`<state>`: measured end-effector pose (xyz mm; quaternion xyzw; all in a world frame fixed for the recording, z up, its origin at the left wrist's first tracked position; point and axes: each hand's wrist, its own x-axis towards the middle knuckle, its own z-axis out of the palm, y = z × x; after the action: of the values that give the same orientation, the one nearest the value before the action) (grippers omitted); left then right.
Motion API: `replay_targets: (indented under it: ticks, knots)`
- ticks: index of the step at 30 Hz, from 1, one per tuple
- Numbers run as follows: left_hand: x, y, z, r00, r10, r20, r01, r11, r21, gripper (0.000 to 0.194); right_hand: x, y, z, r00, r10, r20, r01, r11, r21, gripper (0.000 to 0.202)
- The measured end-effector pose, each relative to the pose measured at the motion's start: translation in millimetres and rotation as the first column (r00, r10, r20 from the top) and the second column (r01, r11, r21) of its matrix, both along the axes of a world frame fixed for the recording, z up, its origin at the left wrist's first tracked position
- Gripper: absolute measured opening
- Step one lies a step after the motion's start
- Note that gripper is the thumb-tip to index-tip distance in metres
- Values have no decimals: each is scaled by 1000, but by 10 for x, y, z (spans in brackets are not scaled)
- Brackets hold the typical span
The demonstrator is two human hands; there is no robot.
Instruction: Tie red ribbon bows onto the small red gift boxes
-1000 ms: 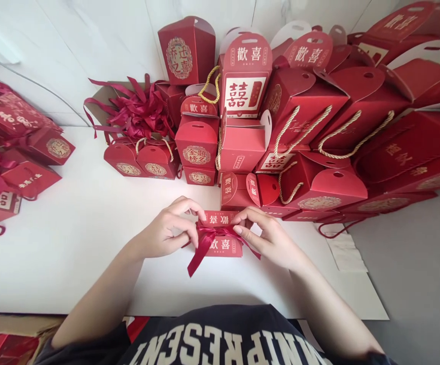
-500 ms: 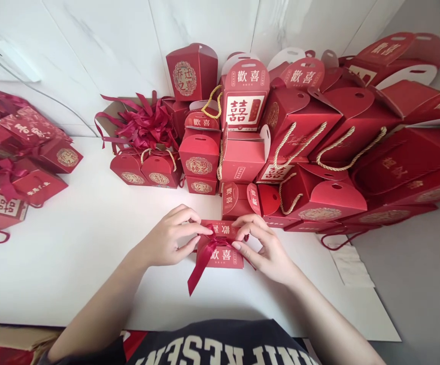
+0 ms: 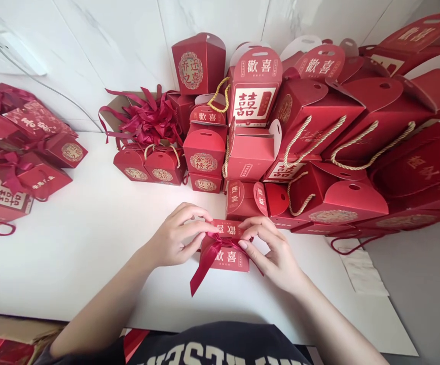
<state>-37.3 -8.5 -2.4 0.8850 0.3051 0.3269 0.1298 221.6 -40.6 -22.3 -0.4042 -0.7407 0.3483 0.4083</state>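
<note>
We have a small gift box [image 3: 233, 263] of smooth red card on the white worktop [image 3: 90, 263], just before us, its printed top flaps crossed by a glossy satin ribbon [image 3: 212, 250] bow — one flat tail slants over the near edge. Our right hand [image 3: 277, 253] pinches the bow's right side between thumb and index finger; our left hand [image 3: 184, 235] has fingertips at its left side, though we cannot tell whether they grip. Close behind, stacked red boxes [image 3: 252, 152] with round-ended flaps and twisted rope handles [image 3: 351, 166] crowd the space. Farther left lie a heap of crinkled ribbons [image 3: 155, 121] and ribbon-tied boxes [image 3: 52, 175].
</note>
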Motion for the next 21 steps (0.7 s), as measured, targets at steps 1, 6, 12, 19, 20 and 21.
replay_targets:
  ticks: [1, 6, 12, 19, 20, 21]
  knots:
    - [15, -2, 3, 1000, 1, 14, -1, 1000, -6, 33, 1, -2, 6, 1000, -1, 2, 1, 1000, 5, 5]
    - [18, 9, 8, 998, -33, 53, 33, 999, 3, 32, 6, -2, 24, 1000, 2, -1, -2, 1000, 11, 5]
    - [-47, 45, -35, 999, -30, 18, 29, 999, 36, 43, 9, 1, 32, 1000, 0, 9, 0, 1000, 14, 5]
    - [9, 44, -23, 996, -10, -93, 20, 994, 106, 37, 12, 4, 17, 1000, -2, 10, 2, 1000, 6, 4]
    - [12, 44, -17, 994, -6, -107, 19, 992, 122, 35, 12, 4, 15, 1000, -2, 7, 2, 1000, 5, 4]
    - [15, 42, -11, 993, 0, -115, 16, 991, 136, 34, 12, 3, 14, 1000, -2, 3, 2, 1000, 5, 4]
